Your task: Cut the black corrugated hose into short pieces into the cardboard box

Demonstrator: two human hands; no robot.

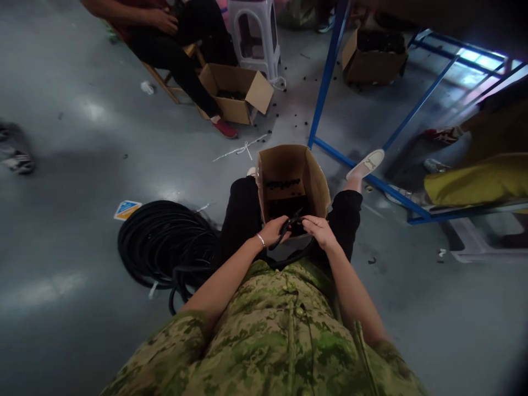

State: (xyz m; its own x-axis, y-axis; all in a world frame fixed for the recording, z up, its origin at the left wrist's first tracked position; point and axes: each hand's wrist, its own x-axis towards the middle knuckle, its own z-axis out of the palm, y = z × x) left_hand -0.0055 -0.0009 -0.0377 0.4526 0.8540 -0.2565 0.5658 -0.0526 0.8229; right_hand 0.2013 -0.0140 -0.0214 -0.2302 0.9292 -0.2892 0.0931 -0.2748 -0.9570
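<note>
Just below the centre of the frame, the person's left hand [273, 231], with a bracelet at the wrist, is closed around a dark tool [280, 235] whose exact form is hard to make out. To its right, the right hand [322, 230] pinches a slim black piece [297, 220] between thumb and fingertips; whether it joins the tool is too small to tell. Both hands are over the near edge of an open cardboard box [317, 176] between the knees, with small black pieces [284, 183] inside. At the left of the frame, a large black coil [142, 236] lies on the floor beside a blue-and-orange card [127, 209]. Toward the top centre, a second box [241, 110] sits near a pale plastic stool [270, 55]; a blue metal frame [325, 82] stands at the upper right.
</note>
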